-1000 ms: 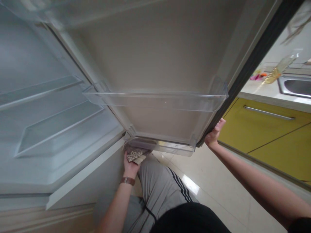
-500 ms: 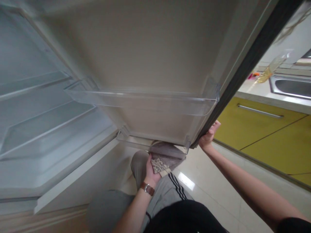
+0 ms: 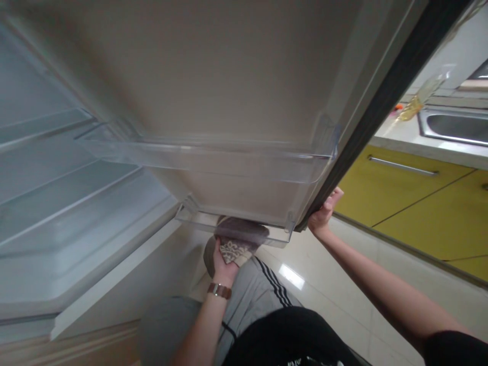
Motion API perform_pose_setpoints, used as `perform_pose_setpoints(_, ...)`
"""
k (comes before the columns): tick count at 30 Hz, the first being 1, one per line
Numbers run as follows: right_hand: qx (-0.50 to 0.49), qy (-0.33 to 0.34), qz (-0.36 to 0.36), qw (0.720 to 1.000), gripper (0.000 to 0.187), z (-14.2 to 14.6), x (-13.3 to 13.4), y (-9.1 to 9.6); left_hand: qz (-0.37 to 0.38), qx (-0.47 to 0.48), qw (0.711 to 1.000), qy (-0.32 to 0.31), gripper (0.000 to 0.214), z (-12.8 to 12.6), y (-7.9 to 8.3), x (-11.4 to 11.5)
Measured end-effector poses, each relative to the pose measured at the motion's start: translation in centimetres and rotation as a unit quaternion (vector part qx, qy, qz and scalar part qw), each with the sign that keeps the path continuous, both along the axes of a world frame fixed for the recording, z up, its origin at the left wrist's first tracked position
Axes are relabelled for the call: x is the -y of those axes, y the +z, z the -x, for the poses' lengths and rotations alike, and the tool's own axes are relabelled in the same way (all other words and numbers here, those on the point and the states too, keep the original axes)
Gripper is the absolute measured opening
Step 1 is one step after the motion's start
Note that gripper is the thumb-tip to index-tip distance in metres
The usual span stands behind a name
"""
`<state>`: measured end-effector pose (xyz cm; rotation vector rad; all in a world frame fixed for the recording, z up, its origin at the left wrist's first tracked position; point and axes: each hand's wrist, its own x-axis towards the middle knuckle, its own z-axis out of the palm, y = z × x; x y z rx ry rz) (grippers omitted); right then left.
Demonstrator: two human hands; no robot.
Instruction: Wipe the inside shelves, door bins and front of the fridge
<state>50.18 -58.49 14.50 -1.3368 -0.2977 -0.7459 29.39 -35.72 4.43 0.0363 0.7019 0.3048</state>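
Observation:
I look down the inside of an open fridge door (image 3: 236,76). My left hand (image 3: 223,264), with a brown watch on the wrist, is closed on a patterned grey cloth (image 3: 238,243) and presses it against the underside of the lowest clear door bin (image 3: 280,236). My right hand (image 3: 324,211) is wrapped round the dark outer edge of the door (image 3: 381,107), near its bottom corner. A larger clear door bin (image 3: 213,160) hangs above the lower one with nothing in it.
The fridge interior with bare glass shelves (image 3: 57,188) lies to the left. Yellow cabinet fronts (image 3: 419,203) with a metal handle, a counter and a steel sink (image 3: 453,127) are at the right. My knees in grey striped trousers (image 3: 259,300) are over a glossy tiled floor (image 3: 343,290).
My left hand carried the cloth from the hinge-side end of the lower bin to the right, then slightly back toward the middle. The right hand kept its hold on the door edge.

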Motion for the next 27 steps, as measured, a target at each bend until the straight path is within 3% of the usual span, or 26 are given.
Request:
perform_pose_setpoints(6,0.004,0.006,-0.008,1.0,0.049,0.4,0.0,-0.1,0.061,0.079,0.97,-0.221,0.045,-0.9,1.8,11.2)
perform_pose_setpoints(10,-0.005,0.019,-0.008,1.0,0.048,0.9,0.1,-0.3,0.082,0.057,0.96,-0.263,0.046,-0.8,3.1,13.8)
perform_pose_setpoints(16,-0.01,0.026,-0.013,1.0,0.052,1.1,0.1,-0.7,0.048,0.035,0.983,-0.173,0.033,-0.8,5.8,13.3)
perform_pose_setpoints(21,-0.003,0.025,-0.002,1.0,0.056,0.9,0.2,-1.0,0.037,-0.041,0.988,-0.144,0.035,-0.3,5.6,12.2)
perform_pose_setpoints(24,-0.004,0.016,0.005,1.0,0.058,1.0,0.3,-0.9,0.021,-0.074,0.992,-0.098,0.04,0.1,5.1,9.1)
perform_pose_setpoints(27,-0.006,0.017,0.005,1.0,0.058,1.1,0.4,-0.6,-0.023,-0.092,0.995,-0.027,0.042,0.9,5.2,3.6)
